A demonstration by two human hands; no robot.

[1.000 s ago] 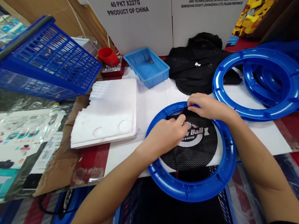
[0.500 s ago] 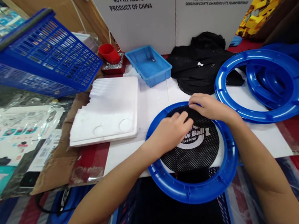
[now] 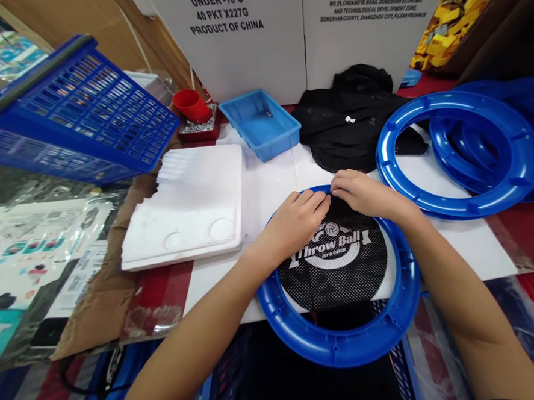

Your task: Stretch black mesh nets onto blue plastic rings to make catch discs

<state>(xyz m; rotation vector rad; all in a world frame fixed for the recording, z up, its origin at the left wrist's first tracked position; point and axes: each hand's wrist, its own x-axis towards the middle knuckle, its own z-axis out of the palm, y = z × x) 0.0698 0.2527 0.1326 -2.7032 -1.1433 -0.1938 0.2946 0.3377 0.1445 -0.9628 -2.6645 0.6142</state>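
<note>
A blue plastic ring lies on the table edge in front of me. Inside it sits a black mesh net printed "Throw Ball" in white. My left hand presses its fingertips on the net's far edge, at the ring's far rim. My right hand pinches the same net edge just to the right, fingers curled on it. The two hands nearly touch.
More blue rings lie stacked at the right. A heap of black nets sits behind, with a small blue tray, a red cup, a white foam slab and a tilted blue basket to the left. White cartons stand at the back.
My left hand slid from the net's middle up to its far edge, uncovering the printed logo. My right hand stayed at the ring's far rim.
</note>
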